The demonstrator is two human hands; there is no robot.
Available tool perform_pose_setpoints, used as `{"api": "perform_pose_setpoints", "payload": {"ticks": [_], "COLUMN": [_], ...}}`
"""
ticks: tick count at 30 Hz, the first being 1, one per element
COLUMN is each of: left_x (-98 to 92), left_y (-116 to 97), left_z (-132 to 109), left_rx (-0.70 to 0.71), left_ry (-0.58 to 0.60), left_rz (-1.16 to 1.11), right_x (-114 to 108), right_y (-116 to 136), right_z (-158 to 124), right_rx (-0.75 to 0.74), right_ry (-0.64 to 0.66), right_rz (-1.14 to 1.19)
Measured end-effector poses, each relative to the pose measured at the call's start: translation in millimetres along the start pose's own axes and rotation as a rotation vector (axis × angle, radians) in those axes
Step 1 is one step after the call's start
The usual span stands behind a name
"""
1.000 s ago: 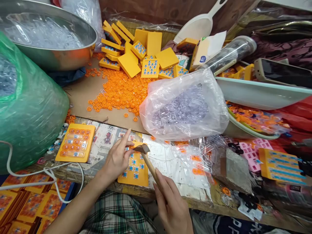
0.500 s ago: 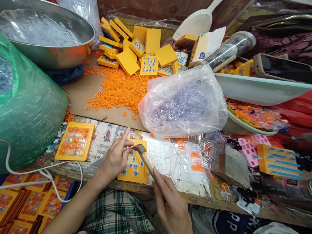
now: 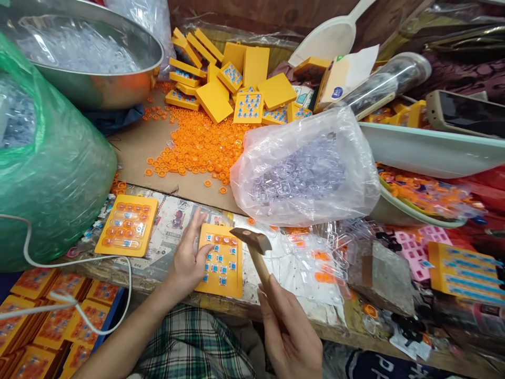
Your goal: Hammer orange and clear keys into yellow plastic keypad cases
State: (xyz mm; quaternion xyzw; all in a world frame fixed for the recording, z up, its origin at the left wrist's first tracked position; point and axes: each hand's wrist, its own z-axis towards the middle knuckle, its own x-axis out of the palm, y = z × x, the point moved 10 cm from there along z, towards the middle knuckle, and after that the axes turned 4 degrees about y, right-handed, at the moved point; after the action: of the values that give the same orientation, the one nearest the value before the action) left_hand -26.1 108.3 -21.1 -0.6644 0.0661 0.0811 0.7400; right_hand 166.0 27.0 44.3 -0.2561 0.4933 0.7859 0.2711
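A yellow plastic panel with small blue-and-white squares lies flat at the bench's front edge. Orange round pieces sit in a row along its top. My left hand rests at the panel's left edge, fingers stretched out and thumb over the panel, with nothing seen in it. In my right hand is a small hammer, gripped by its wooden handle. The hammer's head hangs above and to the right of the panel's top right corner. A second yellow panel, filled with orange pieces and clear strips, lies farther left.
Orange rings are heaped on cardboard behind. A plastic bag of clear pieces bulges onto the bench. A green bag and a steel bowl stand left. A stone-like block sits right. A white cable loops over the front edge.
The hammer has lifted away from the panel's top row and moved right. My left fingers have opened from a pinch, uncovering the orange pieces. The whole view has shifted slightly.
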Motion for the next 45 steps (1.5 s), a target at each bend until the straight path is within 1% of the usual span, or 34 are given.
{"api": "perform_pose_setpoints", "payload": {"ticks": [2,4,5,7,9,10,11,13,15,16,18,21,24,27,30,34,36,38,40,42,43,45], "left_x": [-3.6,0.7,1.8,-5.7,-17.6,-18.6,-17.6,-18.7,-17.0,-15.1,-12.0,-14.7,-20.9,-17.8,-11.6,-12.5,-16.1,-16.8,-9.4,3.3,9.6,17.9], "left_y": [4,8,8,-2,-18,-24,-24,-17,-9,-6,-5,-9,-9,-7,-1,6,2,-7,-20,-30,-32,-28], "left_z": [-9,-11,-7,13,46,66,88,122,143,147,142,114,80,57,51,51,48,42,34,27,25,23], "left_rx": [-0.050,-0.115,-0.136,-0.111,-0.014,0.037,0.052,0.051,0.049,0.057,0.086,0.127,0.151,0.226,0.299,0.305,0.296,0.281,0.292,0.315,0.317,0.293], "left_ry": [-0.145,-0.207,-0.225,-0.280,-0.313,-0.274,-0.213,-0.143,-0.090,-0.063,-0.002,0.096,0.195,0.278,0.280,0.237,0.209,0.189,0.210,0.254,0.276,0.299], "left_rz": [-0.084,-0.144,-0.129,0.014,0.247,0.349,0.445,0.506,0.526,0.533,0.532,0.501,0.485,0.529,0.612,0.591,0.546,0.489,0.423,0.374,0.362,0.355], "right_x": [0,8,12,17,18,17,16,16,17,18,19,16,12,10,15,17,15,12,10,9,9,12], "right_y": [-11,-31,-42,-61,-72,-75,-75,-74,-74,-75,-78,-81,-77,-69,-62,-50,-42,-31,-20,-12,-8,-4], "right_z": [1,1,0,-2,-3,-3,-2,-1,-2,-4,-9,-15,-17,-17,-19,-20,-19,-16,-12,-8,-6,-3], "right_rx": [0.083,0.229,0.306,0.432,0.500,0.515,0.519,0.511,0.512,0.520,0.542,0.532,0.453,0.366,0.309,0.235,0.188,0.134,0.076,0.028,0.009,-0.017], "right_ry": [-0.047,-0.041,-0.035,-0.040,-0.051,-0.056,-0.060,-0.061,-0.054,-0.050,-0.044,-0.037,-0.023,-0.010,0.008,0.005,-0.002,-0.005,-0.006,-0.001,0.003,0.031], "right_rz": [0.077,0.165,0.203,0.263,0.305,0.323,0.335,0.357,0.381,0.390,0.392,0.350,0.293,0.224,0.168,0.110,0.071,0.027,-0.008,-0.028,-0.035,-0.052]}}
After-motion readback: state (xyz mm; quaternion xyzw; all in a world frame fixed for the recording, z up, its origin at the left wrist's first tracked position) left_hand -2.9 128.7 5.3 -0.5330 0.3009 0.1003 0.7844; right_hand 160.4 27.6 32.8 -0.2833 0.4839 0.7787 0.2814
